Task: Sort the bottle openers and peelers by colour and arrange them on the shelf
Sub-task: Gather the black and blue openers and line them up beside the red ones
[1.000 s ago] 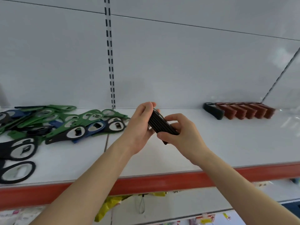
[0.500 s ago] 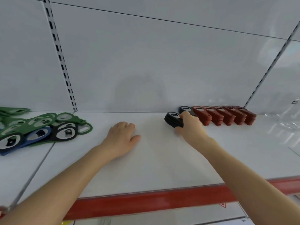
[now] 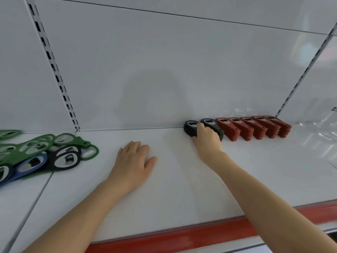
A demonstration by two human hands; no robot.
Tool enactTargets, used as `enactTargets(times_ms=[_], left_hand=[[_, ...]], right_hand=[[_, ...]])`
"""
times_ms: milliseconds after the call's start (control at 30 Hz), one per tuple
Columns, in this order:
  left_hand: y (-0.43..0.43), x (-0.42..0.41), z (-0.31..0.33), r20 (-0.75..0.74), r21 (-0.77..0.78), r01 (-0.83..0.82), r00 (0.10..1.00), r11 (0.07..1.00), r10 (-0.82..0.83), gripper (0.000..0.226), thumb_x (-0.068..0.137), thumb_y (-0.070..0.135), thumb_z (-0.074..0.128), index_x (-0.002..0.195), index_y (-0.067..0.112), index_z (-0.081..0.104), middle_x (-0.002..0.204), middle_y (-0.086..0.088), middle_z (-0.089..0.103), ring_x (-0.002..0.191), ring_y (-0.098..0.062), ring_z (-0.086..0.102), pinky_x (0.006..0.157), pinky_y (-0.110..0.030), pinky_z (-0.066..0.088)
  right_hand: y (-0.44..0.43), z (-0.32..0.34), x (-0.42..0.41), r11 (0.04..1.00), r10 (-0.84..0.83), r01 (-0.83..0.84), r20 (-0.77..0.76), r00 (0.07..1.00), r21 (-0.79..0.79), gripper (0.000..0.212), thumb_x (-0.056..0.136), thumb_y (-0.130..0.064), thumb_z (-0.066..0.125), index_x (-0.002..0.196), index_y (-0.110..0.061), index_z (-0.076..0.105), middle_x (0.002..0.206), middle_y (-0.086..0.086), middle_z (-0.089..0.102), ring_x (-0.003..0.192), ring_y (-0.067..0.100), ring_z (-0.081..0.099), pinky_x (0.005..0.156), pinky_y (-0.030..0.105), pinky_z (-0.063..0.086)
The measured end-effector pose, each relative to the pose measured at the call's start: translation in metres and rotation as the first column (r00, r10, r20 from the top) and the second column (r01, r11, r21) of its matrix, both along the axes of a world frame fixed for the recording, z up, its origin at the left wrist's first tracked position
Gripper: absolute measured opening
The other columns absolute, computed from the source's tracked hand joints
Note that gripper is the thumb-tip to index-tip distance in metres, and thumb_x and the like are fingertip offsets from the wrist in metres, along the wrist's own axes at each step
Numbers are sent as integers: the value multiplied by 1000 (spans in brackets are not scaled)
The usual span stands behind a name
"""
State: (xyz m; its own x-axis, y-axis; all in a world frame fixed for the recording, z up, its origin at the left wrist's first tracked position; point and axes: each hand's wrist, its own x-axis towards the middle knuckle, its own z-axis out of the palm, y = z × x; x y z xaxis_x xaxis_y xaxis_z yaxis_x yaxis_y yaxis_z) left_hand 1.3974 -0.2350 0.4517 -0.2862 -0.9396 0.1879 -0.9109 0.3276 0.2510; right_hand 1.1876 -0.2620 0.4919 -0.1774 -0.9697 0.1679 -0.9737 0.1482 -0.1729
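At the back of the white shelf (image 3: 182,179) runs a row of stacked bottle openers. Two black stacks stand at its left end, then several red stacks (image 3: 255,127). My right hand (image 3: 206,138) grips the leftmost black stack (image 3: 190,127) from the front, its fingers curled round it, beside the second black stack (image 3: 211,124). My left hand (image 3: 133,162) rests flat on the shelf, fingers straight and holding nothing. A loose pile of green, blue and black flat openers (image 3: 42,154) lies at the left.
The white back panel has slotted uprights at the left (image 3: 54,70) and right (image 3: 306,73). Clear plastic wrap (image 3: 319,132) lies at the far right of the shelf. A red strip (image 3: 200,232) runs along the shelf's front edge.
My right hand has carried the black stack from in front of me to the back of the shelf and set it left of the row. My left hand let go and now lies flat.
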Motion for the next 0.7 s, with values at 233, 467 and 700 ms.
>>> enactTargets(times_ms=[233,467,700], left_hand=[[1,-2,3,-11,7,-4,1000,1000,4,98,60,63,-5,128,14,45,139,-8,39,137,-26,24,110,-36,18],[-2,0,-3,-50,-45,3,999,999,-5,88,69,62,7,119,7,55,128,-15,50,129,-35,38,105,-45,28],[-2,-1,-5,-76,-70,3,997,998,-8,78,74,57,17,108,3,61,117,-19,56,119,-39,48,98,-49,35]], right_hand=[[8,-1,-9,1000,-3,6,114,994,-23,23,90,-8,51,111,-2,46,109,17,57,99,34,54,68,31,34],[2,-1,-5,998,-50,52,75,996,-25,15,91,-3,47,105,-1,46,107,17,57,98,33,55,66,29,29],[3,-3,-6,997,-71,72,47,996,-23,12,92,-4,47,103,-2,47,106,17,58,98,33,55,67,29,30]])
